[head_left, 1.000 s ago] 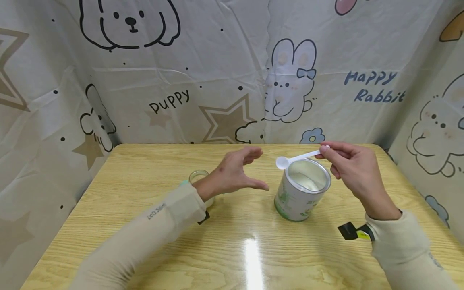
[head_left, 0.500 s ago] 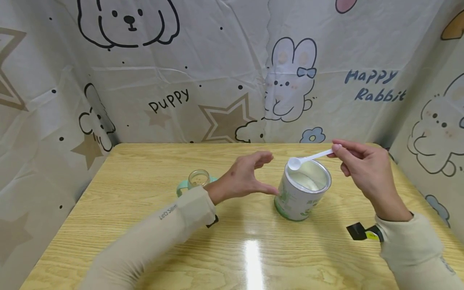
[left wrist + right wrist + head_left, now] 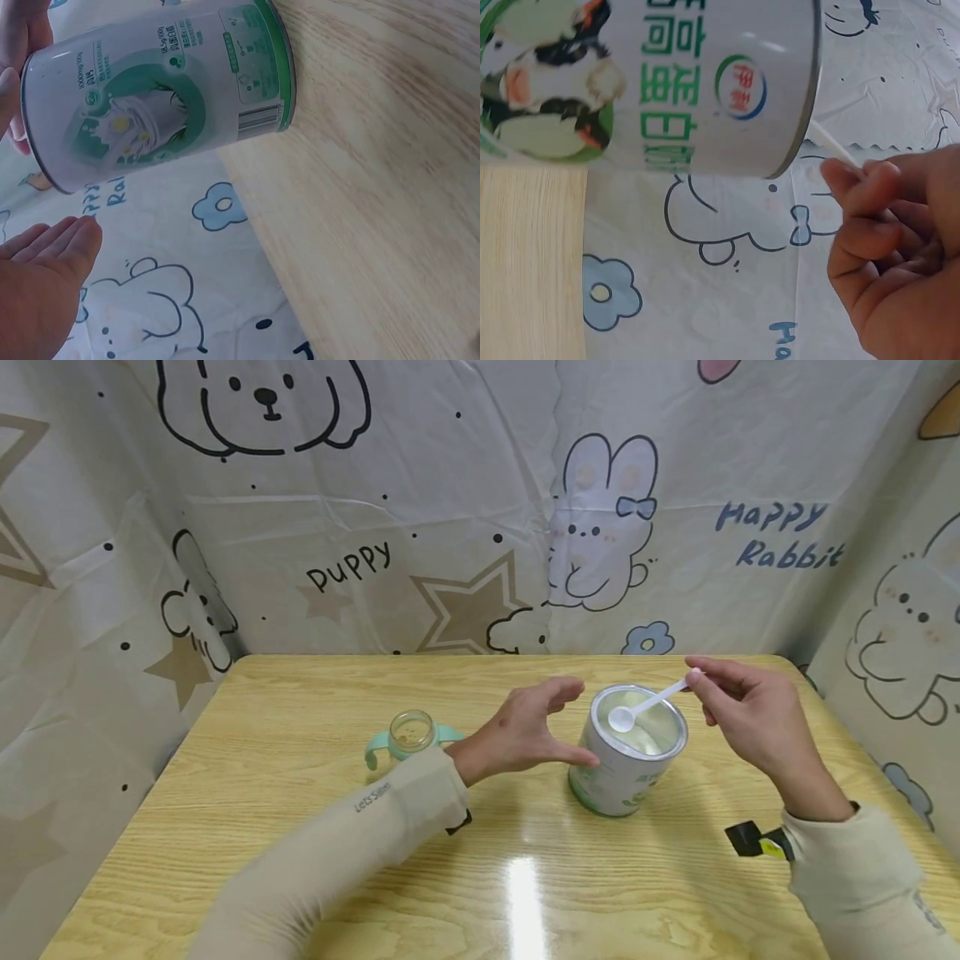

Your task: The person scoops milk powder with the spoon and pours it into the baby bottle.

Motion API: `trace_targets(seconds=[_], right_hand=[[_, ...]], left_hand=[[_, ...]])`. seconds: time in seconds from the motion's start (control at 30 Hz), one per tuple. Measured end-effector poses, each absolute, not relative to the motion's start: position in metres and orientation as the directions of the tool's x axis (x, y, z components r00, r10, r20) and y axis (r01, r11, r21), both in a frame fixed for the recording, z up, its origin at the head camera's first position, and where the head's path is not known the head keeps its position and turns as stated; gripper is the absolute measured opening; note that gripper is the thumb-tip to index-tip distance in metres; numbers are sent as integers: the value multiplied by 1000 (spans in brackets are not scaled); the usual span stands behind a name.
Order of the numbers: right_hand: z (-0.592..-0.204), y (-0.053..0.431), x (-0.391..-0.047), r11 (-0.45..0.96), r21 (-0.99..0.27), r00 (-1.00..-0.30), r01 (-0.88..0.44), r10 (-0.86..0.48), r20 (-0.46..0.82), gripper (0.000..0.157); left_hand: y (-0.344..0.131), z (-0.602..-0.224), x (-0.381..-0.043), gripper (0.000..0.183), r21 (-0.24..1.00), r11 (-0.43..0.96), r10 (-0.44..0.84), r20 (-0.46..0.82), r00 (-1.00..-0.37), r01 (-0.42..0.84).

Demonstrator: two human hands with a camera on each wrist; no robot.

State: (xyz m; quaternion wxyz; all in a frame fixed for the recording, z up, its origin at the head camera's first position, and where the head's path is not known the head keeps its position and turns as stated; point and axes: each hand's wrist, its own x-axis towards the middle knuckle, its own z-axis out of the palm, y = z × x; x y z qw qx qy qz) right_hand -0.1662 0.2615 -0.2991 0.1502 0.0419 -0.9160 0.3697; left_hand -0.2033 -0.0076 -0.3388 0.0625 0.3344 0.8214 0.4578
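Observation:
A white and green milk powder can [image 3: 622, 785] stands upright and lidless on the table, pale powder inside. My right hand [image 3: 750, 718] pinches the handle end of a white measuring scoop [image 3: 660, 697], whose round bowl dips inside the can's mouth. In the right wrist view only part of the scoop's handle [image 3: 832, 142] shows beyond the can's rim. My left hand [image 3: 517, 727] reaches to the can's left side, thumb and fingers spread apart, the thumb overlapping the can's wall in the head view. The left wrist view shows its fingers [image 3: 64, 247] straight beside the can [image 3: 165, 90].
A baby bottle [image 3: 411, 731] without a lid, with mint green handles, stands behind my left forearm. The wooden table [image 3: 300, 693] meets a cloth backdrop [image 3: 450, 485] with cartoon drawings at its back and sides.
My left hand has moved right, up to the can, uncovering more of the bottle. My right hand has shifted right, and the scoop's bowl has gone from beside the rim down into the can's mouth.

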Motion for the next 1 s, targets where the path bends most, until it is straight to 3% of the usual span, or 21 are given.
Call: trace_targets(seconds=[0.5, 0.7, 1.0], right_hand=[[-305, 255, -165, 815, -469, -920, -341, -186, 346, 7], [-299, 251, -167, 817, -448, -928, -363, -276, 248, 6], [-295, 242, -168, 777, -546, -943, -313, -324, 80, 11]], left_hand=[[8, -347, -207, 73, 805, 234, 636, 297, -712, 545], [11, -348, -206, 71, 814, 252, 620, 280, -733, 523], [13, -350, -205, 69, 825, 256, 613, 265, -744, 504]])
